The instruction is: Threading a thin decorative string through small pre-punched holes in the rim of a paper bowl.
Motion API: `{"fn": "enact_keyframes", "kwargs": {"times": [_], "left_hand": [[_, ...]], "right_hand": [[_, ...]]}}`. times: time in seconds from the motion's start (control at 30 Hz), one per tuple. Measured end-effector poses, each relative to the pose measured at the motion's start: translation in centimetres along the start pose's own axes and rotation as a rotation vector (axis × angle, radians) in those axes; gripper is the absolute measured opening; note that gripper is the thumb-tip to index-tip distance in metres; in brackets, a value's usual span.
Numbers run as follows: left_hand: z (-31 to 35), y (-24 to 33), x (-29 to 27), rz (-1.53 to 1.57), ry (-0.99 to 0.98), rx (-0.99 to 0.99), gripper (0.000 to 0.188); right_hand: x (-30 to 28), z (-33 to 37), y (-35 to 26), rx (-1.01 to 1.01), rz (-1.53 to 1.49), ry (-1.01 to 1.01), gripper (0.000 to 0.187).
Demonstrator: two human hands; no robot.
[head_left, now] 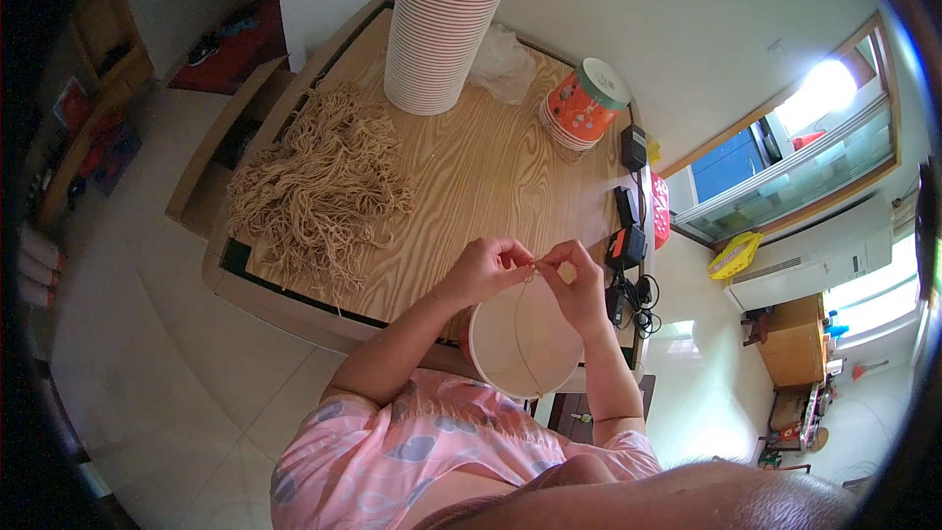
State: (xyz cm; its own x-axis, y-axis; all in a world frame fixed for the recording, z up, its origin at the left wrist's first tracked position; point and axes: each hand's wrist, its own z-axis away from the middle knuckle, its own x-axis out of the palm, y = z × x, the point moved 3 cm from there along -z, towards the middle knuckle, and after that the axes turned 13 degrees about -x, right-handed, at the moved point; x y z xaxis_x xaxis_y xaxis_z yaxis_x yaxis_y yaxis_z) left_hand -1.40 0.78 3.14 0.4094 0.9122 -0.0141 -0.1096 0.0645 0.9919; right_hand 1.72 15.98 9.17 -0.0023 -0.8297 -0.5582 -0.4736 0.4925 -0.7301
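Note:
A white-lined paper bucket stands open-mouthed in front of my body at the table's near edge. A thin tan cord runs across its mouth from the near rim to my fingers at the far rim. My left hand pinches the cord there. Right beside it, fingertips nearly touching, my right hand also pinches the cord. The fingers hide whether a knot is there. Farther left on the table lies a loose heap of similar tan cords.
A tall stack of nested white buckets rises at the table's back. Behind it lies a clear plastic bag. Red-and-green printed buckets stand upside down at the back right. Black power adapters and coiled cables line the right edge.

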Motion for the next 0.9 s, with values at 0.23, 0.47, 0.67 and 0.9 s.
{"fn": "enact_keyframes", "kwargs": {"times": [0.23, 0.47, 0.67, 0.9], "left_hand": [[0.1, 0.2, 0.2, 0.033, 0.081, 0.104, 0.023], [0.0, 0.3, 0.2, -0.027, 0.054, 0.088, 0.020], [-0.6, -0.8, 0.3, -0.015, 0.032, 0.056, 0.016], [-1.1, -1.4, 0.4, 0.213, -0.065, -0.081, 0.011]], "right_hand": [[0.1, 0.0, -0.8, -0.073, 0.081, -0.010, 0.015], [0.0, -0.2, -1.4, -0.118, 0.144, -0.031, 0.015], [0.0, -0.1, -1.1, -0.113, 0.136, -0.039, 0.014], [0.0, -0.1, -1.0, -0.135, 0.131, -0.025, 0.013]]}}
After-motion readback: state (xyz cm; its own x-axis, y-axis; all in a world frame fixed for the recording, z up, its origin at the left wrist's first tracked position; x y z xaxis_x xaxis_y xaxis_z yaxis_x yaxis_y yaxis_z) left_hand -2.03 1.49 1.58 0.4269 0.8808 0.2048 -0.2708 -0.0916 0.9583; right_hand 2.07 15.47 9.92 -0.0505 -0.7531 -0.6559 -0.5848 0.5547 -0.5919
